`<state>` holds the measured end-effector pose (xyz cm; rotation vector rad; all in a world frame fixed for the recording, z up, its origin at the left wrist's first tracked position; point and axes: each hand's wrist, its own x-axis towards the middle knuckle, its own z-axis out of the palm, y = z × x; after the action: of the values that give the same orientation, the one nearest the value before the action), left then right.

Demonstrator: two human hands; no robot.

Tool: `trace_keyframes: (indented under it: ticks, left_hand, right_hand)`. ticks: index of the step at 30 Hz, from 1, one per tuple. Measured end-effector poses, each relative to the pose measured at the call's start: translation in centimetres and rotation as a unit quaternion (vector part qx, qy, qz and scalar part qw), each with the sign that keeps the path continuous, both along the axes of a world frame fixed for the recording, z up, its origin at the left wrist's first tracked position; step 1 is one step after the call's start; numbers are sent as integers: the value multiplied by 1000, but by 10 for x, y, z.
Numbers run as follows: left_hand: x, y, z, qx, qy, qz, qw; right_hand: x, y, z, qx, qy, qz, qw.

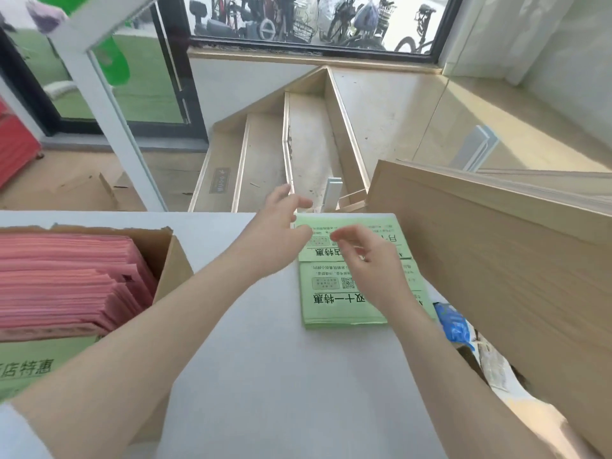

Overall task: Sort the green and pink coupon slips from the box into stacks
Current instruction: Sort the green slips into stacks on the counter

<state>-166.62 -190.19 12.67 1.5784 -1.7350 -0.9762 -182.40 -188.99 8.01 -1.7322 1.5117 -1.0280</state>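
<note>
Pale grey laminate covers the table that fills the near part of the view, and both bare forearms reach across it from the bottom edge. At the near left a cardboard box stands open on the table, packed with a thick block of pink coupon slips; a green slip with black printed characters lies in front of them in the box. To the right, a large light-wood panel leans at an angle over the table's edge, with a crumpled blue wrapper just below it.

Toward the middle of the table lies a near stack of green coupon slips, printed side up, and just beyond it a far green stack at the table's far edge, slightly overlapping the near one.

The right hand hovers over the join of the two stacks, fingers loosely curled and spread, gripping nothing. The left hand is at the left corner of the far stack, fingers apart, thumb close to the paper; actual contact is unclear.

Beyond the table, beige steps run toward a wall under a dark-framed window, with parked bicycles outside.
</note>
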Motion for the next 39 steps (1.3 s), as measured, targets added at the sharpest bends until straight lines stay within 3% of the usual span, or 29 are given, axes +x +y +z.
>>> trace_keyframes:
  ticks: [3, 6, 10, 13, 18, 21, 25, 29, 34, 39]
  left_hand:
    - [49, 33, 13, -80, -13, -8, 997]
    - [110, 73, 15, -106, -40, 20, 993]
    - [198, 123, 8, -82, -112, 56, 989]
    - [259, 148, -2, -63, -211, 31, 975]
    - [336, 160, -18, -22, -349, -91, 932]
    - [362, 155, -22, 7, -418, -198, 886]
    - [382, 146, -28, 9, -486, -296, 822]
    - [387, 142, -39, -44, -533, -333, 777]
    - [389, 142, -51, -91, -530, -327, 777]
    - [389, 140, -54, -90, -516, -326, 787]
  right_hand:
    - [41, 22, 10, -11, 5, 117, 993]
    - [81, 40, 18, -9, 23, 189, 982]
    - [142, 72, 23, -74, 50, 258, 962]
    - [191, 95, 23, -120, 89, 288, 946]
    - [259, 125, 14, -119, 139, 225, 957]
    - [290, 136, 8, -20, 185, 145, 972]
    - [317, 137, -1, 165, 321, 89, 928]
    - [327, 127, -6, 229, 356, 13, 906]
    - [338, 125, 1, 295, 341, -8, 893]
    - [332, 134, 8, 285, 215, -46, 933]
